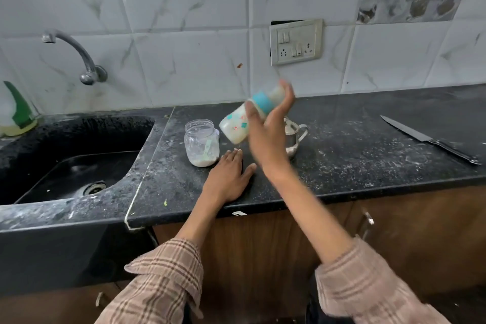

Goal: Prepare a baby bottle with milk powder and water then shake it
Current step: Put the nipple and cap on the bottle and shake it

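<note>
**Mid-air: a milky baby bottle held above a dusty black counter**

Up above the counter, the right hand (265, 123) grips a baby bottle (246, 119), fingers curled round its teal collar; the hand and bottle are blurred. The bottle is tilted, base toward the left, its cloudy plastic body printed with small coloured shapes and holding pale liquid. The left hand (231, 176) lies flat on the countertop (355, 155), fingers straight and slightly spread. Just beside it stands a clear, rounded plastic jar (202, 142), open, with white powder at the bottom and a pale scoop inside. A shiny steel cup (294, 137) sits behind the right hand. The speckled black stone is streaked with powder. A long knife (428, 139) lies at the right. A black sink (73, 160) sits left, under a curved metal tap (79, 56), against white marbled tiles.
</note>
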